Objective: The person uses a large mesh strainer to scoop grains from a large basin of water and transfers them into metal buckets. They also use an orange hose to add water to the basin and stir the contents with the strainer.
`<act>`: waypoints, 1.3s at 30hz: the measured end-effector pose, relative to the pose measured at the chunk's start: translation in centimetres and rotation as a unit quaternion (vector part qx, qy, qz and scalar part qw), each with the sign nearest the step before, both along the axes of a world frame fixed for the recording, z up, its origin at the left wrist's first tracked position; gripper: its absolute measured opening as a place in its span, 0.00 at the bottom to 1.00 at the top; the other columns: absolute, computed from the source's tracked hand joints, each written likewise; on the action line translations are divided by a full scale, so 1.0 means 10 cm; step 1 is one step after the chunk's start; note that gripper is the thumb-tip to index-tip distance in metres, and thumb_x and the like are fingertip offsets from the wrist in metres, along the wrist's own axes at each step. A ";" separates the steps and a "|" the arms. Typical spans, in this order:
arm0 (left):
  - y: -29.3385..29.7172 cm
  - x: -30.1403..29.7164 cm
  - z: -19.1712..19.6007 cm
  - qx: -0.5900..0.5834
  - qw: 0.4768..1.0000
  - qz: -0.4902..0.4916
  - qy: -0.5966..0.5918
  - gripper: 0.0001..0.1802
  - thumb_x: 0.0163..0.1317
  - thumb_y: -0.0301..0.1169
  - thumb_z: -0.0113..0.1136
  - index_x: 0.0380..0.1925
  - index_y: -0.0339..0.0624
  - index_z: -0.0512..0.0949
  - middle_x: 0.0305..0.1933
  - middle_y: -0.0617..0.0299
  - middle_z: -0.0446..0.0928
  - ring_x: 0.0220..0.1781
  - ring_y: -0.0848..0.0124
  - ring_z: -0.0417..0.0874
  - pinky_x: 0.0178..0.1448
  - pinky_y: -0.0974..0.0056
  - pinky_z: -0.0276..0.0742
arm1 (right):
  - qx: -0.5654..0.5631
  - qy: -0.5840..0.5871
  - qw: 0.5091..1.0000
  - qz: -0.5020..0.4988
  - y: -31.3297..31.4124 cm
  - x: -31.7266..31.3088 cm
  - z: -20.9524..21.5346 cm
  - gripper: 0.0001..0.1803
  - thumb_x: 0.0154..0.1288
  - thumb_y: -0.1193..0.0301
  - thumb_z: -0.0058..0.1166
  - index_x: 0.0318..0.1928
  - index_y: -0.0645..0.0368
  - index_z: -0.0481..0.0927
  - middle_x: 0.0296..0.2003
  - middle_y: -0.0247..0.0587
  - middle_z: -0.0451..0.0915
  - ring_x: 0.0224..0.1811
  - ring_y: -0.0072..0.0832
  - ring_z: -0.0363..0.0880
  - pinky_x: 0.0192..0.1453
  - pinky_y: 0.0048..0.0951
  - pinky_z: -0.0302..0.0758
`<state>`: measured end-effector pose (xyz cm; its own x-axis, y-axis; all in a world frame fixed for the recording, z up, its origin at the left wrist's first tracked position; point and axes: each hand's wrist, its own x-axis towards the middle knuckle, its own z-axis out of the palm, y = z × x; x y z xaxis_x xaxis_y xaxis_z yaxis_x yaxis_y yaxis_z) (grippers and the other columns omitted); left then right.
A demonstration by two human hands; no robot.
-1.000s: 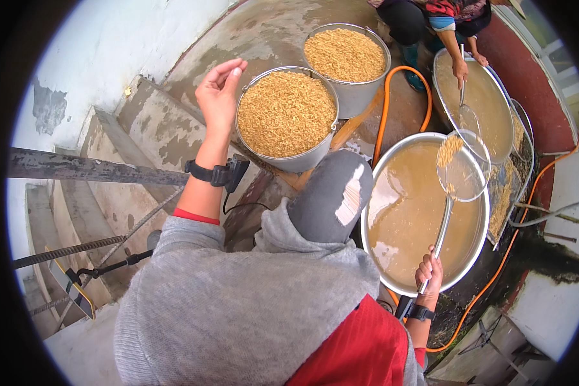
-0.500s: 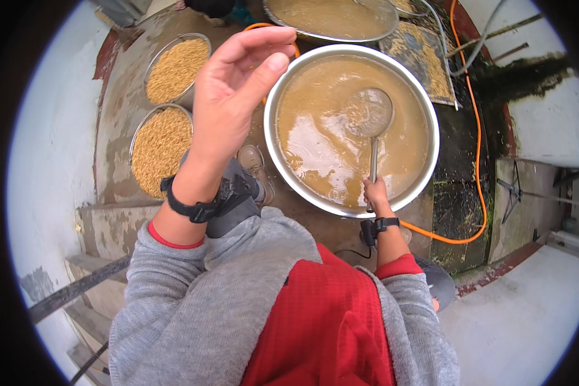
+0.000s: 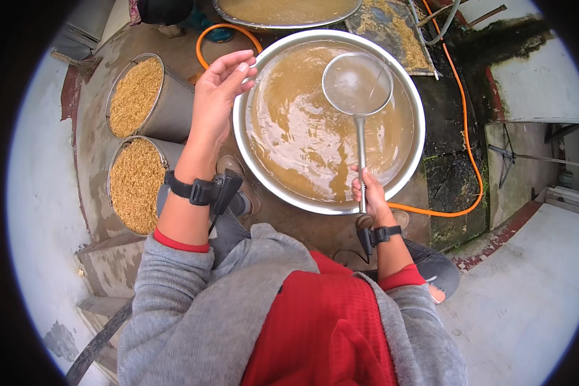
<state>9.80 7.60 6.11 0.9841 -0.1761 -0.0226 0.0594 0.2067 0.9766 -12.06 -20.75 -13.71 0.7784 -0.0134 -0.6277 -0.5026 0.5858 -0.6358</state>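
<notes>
My right hand (image 3: 370, 190) is closed round the ribbed metal handle of a round fine-mesh skimmer (image 3: 357, 83). Its mesh head is held above the cloudy brown liquid (image 3: 296, 122) that fills a wide metal basin (image 3: 420, 128). The mesh looks bare apart from a pale glare in its middle. Over the basin's left rim hangs my left hand (image 3: 222, 90), holding nothing, its fingers loosely bent and the thumb apart. Both wrists wear black straps with small devices.
Two metal buckets (image 3: 181, 103) heaped with golden grain (image 3: 135, 186) stand at the left. Behind lie a second basin (image 3: 289, 26) of brown liquid and a grain-strewn sheet (image 3: 399, 35). An orange hose (image 3: 464, 122) curves round the right. Part of another person (image 3: 164, 9) shows far left.
The skimmer has risen from the liquid's surface and is now higher, nearer to me. My left hand has lowered, still unfilled. The whole view has shifted somewhat.
</notes>
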 end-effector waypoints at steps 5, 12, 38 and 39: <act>0.04 0.08 -0.09 0.002 1.000 -0.006 0.023 0.13 0.64 0.29 0.54 0.48 0.39 0.76 0.47 0.61 0.78 0.46 0.77 0.78 0.50 0.72 0.73 | 0.020 0.157 0.987 0.004 0.01 0.29 -0.47 0.18 0.73 0.56 0.37 0.45 0.58 0.68 0.19 0.30 0.64 0.15 0.18 0.61 0.16 0.21 0.60; 0.01 0.10 -0.05 0.060 0.997 -0.026 -0.042 0.14 0.65 0.29 0.52 0.50 0.37 0.74 0.49 0.57 0.77 0.49 0.74 0.78 0.53 0.70 0.74 | -0.716 0.081 0.685 0.112 0.06 0.28 -0.25 0.15 0.68 0.62 0.46 0.47 0.59 0.67 0.23 0.52 0.75 0.24 0.49 0.76 0.30 0.45 0.72; 0.13 0.13 -0.01 -0.055 0.991 0.051 -0.109 0.12 0.65 0.32 0.55 0.45 0.37 0.77 0.36 0.60 0.82 0.33 0.80 0.79 0.41 0.75 0.75 | 0.260 0.118 0.956 0.064 0.32 -0.93 1.71 0.14 0.72 0.64 0.39 0.47 0.61 0.71 0.15 0.27 0.62 0.11 0.15 0.57 0.12 0.17 0.57; 0.14 0.14 -0.02 -0.049 0.992 0.050 -0.107 0.13 0.65 0.32 0.55 0.47 0.38 0.76 0.38 0.60 0.81 0.35 0.79 0.79 0.43 0.75 0.75 | 0.289 0.145 0.945 0.055 0.32 -1.04 1.72 0.14 0.72 0.63 0.39 0.47 0.60 0.71 0.15 0.27 0.62 0.11 0.15 0.57 0.12 0.17 0.56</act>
